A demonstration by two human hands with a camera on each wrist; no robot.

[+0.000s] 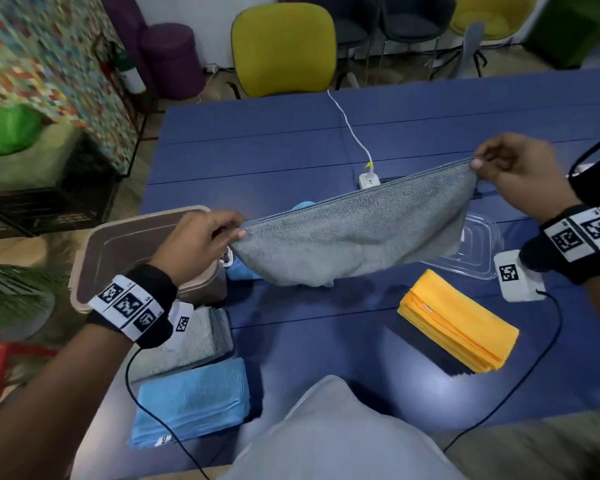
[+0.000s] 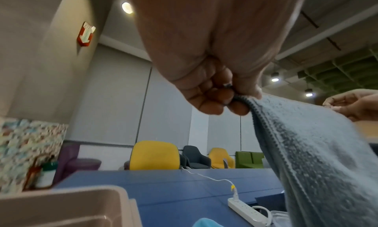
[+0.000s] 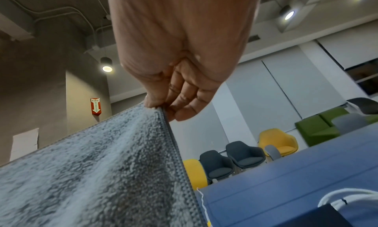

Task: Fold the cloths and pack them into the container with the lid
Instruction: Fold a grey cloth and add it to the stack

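Observation:
A grey cloth (image 1: 357,233) hangs stretched in the air above the blue table (image 1: 291,140). My left hand (image 1: 201,237) pinches its left corner, seen close in the left wrist view (image 2: 235,99). My right hand (image 1: 499,168) pinches the right corner (image 3: 161,107), held higher. The cloth (image 2: 317,149) sags between them. The beige container (image 1: 118,247) stands open under my left hand. Its clear lid (image 1: 478,251) lies on the table at the right, partly behind the cloth. Folded cloths lie near me: grey (image 1: 194,341), light blue (image 1: 191,403), yellow (image 1: 458,320).
A white power strip (image 1: 368,181) with its cable (image 1: 347,126) sits behind the cloth. Another light blue cloth (image 1: 243,271) peeks out below the grey one. A yellow chair (image 1: 284,50) stands at the far edge. Black wrist cables trail over the near table.

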